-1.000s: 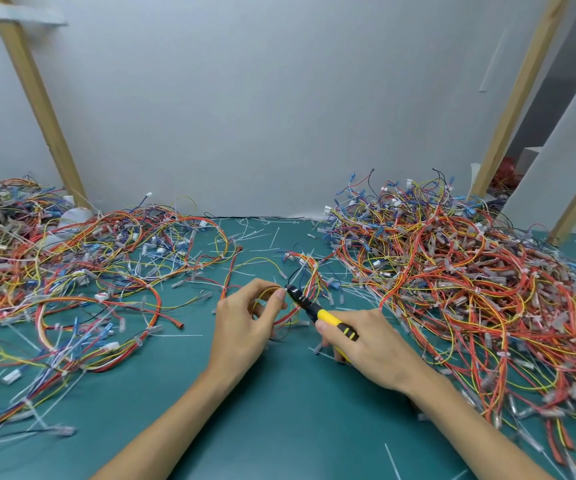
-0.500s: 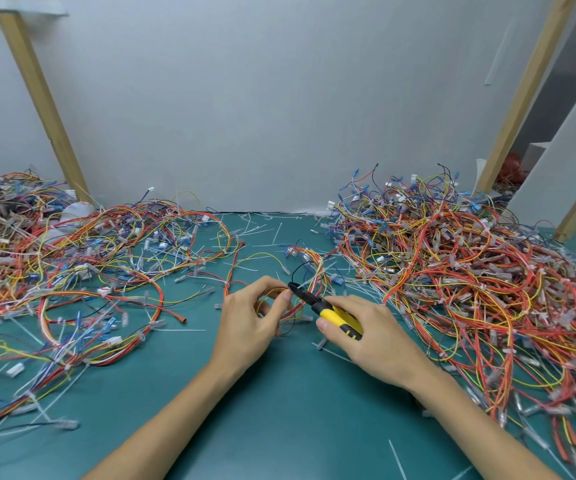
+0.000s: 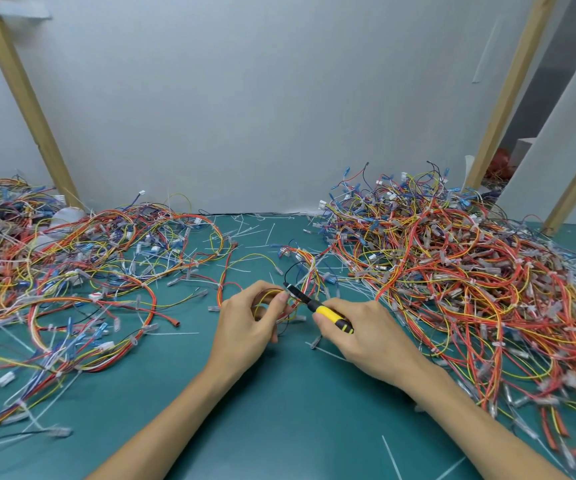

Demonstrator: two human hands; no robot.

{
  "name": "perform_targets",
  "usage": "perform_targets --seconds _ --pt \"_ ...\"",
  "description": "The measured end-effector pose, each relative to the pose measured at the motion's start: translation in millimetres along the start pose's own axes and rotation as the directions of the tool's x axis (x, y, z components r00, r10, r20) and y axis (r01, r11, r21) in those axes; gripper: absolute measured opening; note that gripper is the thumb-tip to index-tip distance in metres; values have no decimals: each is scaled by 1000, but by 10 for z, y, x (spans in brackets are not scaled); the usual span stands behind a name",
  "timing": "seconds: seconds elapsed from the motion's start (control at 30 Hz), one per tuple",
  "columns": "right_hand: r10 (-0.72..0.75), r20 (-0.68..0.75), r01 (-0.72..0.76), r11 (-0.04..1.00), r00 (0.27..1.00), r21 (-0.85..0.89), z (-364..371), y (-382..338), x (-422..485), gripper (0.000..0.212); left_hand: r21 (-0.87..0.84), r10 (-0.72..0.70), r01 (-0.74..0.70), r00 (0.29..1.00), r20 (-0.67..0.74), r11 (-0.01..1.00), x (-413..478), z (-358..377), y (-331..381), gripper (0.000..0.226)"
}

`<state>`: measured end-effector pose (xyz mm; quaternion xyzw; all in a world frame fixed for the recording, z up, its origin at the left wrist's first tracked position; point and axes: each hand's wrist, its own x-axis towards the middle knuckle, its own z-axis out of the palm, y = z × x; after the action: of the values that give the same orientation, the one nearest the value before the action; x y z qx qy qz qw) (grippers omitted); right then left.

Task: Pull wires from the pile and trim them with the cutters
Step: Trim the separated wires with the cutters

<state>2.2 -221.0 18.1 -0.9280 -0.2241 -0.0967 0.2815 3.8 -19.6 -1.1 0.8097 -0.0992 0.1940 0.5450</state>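
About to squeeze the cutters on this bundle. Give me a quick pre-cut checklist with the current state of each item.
1. Left hand grips the wire bundle: ok, fingers curl round a small loop of yellow and red wires.
2. Right hand holds the cutters: ok, wrapped round the yellow handle.
3. Cutter tip at the bundle: ok, the black tip meets the wires beside the left thumb.
4. Blades round the intended strand: cannot tell, too small.
5. Thumb clear of the blades: cannot tell, it sits very close.
6. Bundle free of the right pile: cannot tell, strands run toward loose wires at its edge.
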Motion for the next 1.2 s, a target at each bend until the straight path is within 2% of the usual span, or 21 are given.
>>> perform_targets --seconds 0.13,0.3,0.97,1.2 --pt "52 66 -54 998 996 36 -11 -58 -7 50 7 15 -15 1000 8 1000 -12 4 7 16" --pt "97 119 -107 991 988 82 -11 -100 -5 49 -1 14 -14 999 45 1000 1 -8 -28 15" --pt "72 74 -76 995 995 66 22 -135 -24 46 14 9 -10 999 34 1000 -12 -6 11 14" --pt "27 -64 -30 998 998 -58 97 -72 -55 41 -12 29 -28 999 29 1000 3 -19 -7 13"
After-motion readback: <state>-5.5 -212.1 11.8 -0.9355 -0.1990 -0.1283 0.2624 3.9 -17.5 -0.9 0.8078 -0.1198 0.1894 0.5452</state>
